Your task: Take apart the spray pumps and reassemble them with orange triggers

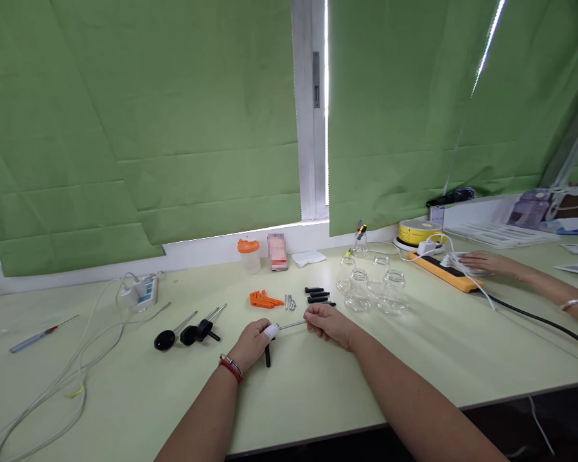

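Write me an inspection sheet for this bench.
Surface: pale green tabletop, no spill seen.
Job's things: metal rod between both hands; black part at its left end; orange pieces and glass jars beyond.
Clutter: orange-lidded cup by the wall.
Hands: left grips the rod's left end, thumb wrapped white; right pinches the other.
Cables: white cables loose at left; black cable at right.
Surroundings: green blinds; another person's hand at right.

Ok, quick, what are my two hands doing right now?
Left hand: closed on the black handle at one end of the metal rod.
Right hand: fingertips closed at the rod's other end.
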Demonstrator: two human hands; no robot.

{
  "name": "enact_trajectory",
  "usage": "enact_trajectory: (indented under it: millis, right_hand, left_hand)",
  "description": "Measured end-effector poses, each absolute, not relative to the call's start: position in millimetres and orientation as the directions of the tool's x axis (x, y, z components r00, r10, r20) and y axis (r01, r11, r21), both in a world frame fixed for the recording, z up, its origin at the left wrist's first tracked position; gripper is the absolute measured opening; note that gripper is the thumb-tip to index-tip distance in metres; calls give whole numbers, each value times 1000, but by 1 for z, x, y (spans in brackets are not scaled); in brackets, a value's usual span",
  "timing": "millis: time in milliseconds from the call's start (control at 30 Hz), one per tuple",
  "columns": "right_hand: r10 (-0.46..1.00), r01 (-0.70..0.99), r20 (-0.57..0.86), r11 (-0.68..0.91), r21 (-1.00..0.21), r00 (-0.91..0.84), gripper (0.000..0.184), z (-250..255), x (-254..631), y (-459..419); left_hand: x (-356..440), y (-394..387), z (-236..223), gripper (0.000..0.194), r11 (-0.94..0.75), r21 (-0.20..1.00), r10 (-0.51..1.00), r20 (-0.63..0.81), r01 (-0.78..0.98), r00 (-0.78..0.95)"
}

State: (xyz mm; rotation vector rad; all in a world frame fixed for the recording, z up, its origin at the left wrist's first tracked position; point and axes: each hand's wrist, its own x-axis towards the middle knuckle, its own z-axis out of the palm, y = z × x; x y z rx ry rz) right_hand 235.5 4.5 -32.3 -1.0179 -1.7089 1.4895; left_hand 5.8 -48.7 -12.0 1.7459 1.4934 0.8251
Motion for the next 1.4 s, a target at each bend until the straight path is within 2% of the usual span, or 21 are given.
enact_trajectory:
  millis: [233,667,1000,1400]
  right_hand:
    - [863,159,-30,59,-985,-505,23,-32,238,3]
    - [881,208,-48,58,-976,-470,33,-31,233,3]
    - [864,151,-17,69,-986,-504,23,-30,237,2]
    - [882,200,-38,65,-978,-470,33,-32,233,3]
  left_hand:
    - [6,-49,-13,39,-104,827,990,32,553,138]
    - [6,-49,-11,40,-86,836,991,18,542,130]
    - [6,-48,-14,40,-89,836,992,23,541,127]
    - [6,-48,-14,39,-80,842,993,18,534,120]
